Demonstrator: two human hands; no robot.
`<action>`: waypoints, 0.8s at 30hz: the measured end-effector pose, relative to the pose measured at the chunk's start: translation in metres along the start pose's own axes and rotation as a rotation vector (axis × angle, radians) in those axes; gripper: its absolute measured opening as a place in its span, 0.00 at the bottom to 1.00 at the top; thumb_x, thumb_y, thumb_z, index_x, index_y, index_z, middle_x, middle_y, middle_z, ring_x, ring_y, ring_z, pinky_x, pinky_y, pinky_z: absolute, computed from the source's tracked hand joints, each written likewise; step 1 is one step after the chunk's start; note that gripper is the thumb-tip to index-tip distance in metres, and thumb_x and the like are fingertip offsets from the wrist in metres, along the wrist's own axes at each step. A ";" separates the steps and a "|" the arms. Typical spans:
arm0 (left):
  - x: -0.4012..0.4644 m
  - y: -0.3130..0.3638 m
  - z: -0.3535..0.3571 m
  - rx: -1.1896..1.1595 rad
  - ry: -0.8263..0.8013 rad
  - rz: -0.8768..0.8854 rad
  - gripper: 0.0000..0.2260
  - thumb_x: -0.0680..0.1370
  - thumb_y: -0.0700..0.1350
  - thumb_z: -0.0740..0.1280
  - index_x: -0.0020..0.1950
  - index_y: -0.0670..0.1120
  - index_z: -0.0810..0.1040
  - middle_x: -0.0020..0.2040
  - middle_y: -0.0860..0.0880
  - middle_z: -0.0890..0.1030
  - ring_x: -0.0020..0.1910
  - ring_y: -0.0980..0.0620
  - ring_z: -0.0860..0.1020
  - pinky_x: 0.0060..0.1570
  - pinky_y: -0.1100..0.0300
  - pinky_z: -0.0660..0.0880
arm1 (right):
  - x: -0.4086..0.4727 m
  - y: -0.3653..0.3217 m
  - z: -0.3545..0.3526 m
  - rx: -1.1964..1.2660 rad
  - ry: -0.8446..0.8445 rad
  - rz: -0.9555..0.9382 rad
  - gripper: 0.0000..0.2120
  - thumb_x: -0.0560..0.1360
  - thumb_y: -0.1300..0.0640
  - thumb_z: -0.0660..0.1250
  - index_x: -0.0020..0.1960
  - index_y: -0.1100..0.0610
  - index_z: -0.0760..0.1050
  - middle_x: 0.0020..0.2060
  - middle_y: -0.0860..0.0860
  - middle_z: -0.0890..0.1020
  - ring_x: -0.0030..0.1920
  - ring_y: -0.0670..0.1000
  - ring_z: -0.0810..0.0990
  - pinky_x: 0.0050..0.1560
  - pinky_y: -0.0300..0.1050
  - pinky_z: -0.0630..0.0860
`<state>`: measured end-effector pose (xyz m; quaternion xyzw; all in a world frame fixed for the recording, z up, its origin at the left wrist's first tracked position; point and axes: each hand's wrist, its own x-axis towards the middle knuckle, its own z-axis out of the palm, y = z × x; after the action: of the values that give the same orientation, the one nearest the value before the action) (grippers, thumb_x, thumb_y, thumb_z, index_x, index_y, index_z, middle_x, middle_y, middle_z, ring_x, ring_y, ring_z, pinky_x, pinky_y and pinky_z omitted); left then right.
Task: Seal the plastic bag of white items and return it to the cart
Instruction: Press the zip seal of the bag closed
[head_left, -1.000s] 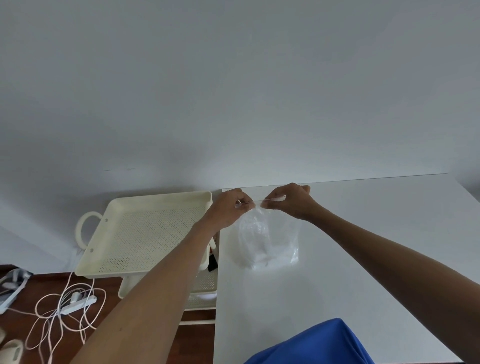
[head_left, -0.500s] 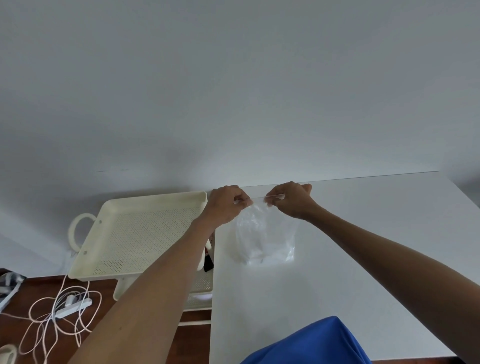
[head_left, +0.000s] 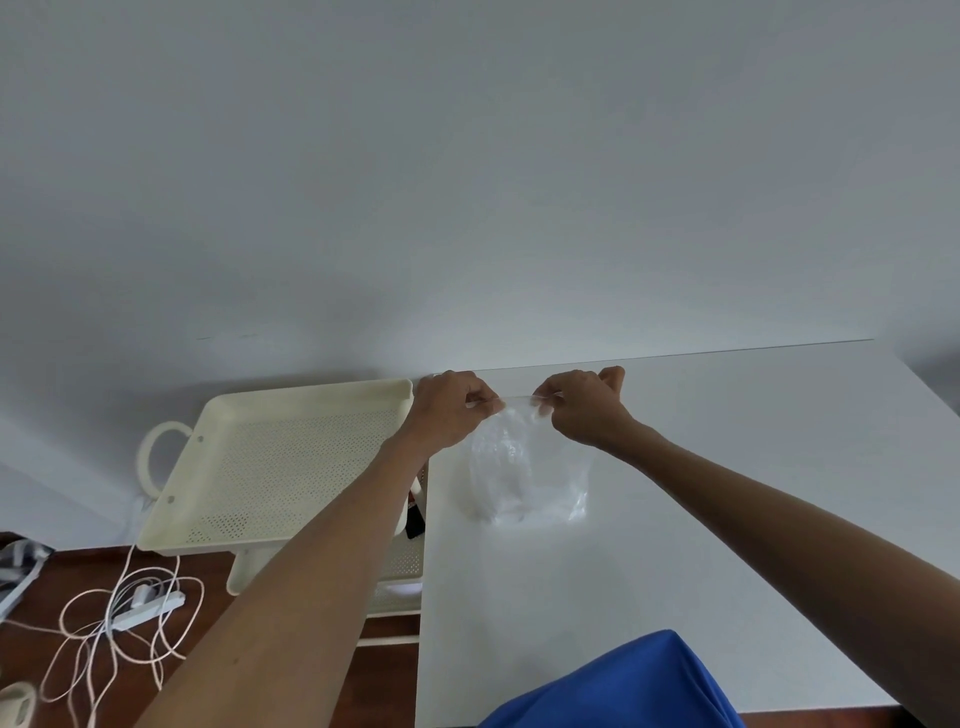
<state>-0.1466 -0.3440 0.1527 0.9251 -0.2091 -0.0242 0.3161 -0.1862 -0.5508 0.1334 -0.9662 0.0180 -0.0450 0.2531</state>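
Left of the plastic bag (head_left: 527, 467) stands the cream cart (head_left: 291, 462), its top tray bare. The left hand (head_left: 452, 413) pinches the bag's left top corner; the right hand (head_left: 584, 408) pinches the right. The bag stands on the white table (head_left: 727, 493). An uneven press could leave the seal gapped, and white items might spill during the carry.

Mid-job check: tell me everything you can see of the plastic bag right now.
The plastic bag is clear, thin, crinkled film holding pale white contents too blurred to identify. It stands roughly upright, its bottom resting on the white table near the left edge, beside the cream cart. The left hand and right hand pinch its top strip taut between them. Whether the seal is closed cannot be told.
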 end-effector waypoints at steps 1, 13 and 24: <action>0.000 0.001 0.001 0.003 -0.008 -0.003 0.07 0.76 0.51 0.74 0.47 0.48 0.87 0.42 0.59 0.81 0.43 0.59 0.77 0.64 0.47 0.71 | -0.001 0.002 0.000 -0.008 0.003 -0.014 0.22 0.72 0.67 0.57 0.49 0.48 0.85 0.44 0.42 0.88 0.41 0.39 0.76 0.45 0.49 0.49; -0.025 -0.034 0.002 -0.414 0.000 -0.227 0.22 0.69 0.56 0.79 0.60 0.54 0.80 0.53 0.52 0.79 0.54 0.57 0.78 0.54 0.55 0.77 | -0.011 0.055 -0.013 0.113 -0.023 0.064 0.27 0.74 0.37 0.72 0.68 0.48 0.74 0.58 0.45 0.82 0.61 0.46 0.79 0.63 0.46 0.55; -0.057 -0.047 0.053 -0.704 -0.104 -0.458 0.31 0.66 0.55 0.82 0.66 0.52 0.77 0.60 0.52 0.84 0.63 0.51 0.80 0.65 0.52 0.75 | -0.046 0.080 0.018 0.721 -0.342 0.121 0.21 0.69 0.46 0.81 0.61 0.41 0.80 0.55 0.38 0.87 0.56 0.39 0.84 0.53 0.32 0.78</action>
<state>-0.1907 -0.3182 0.0774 0.7809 0.0073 -0.2107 0.5881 -0.2310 -0.6094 0.0749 -0.8063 0.0154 0.1281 0.5773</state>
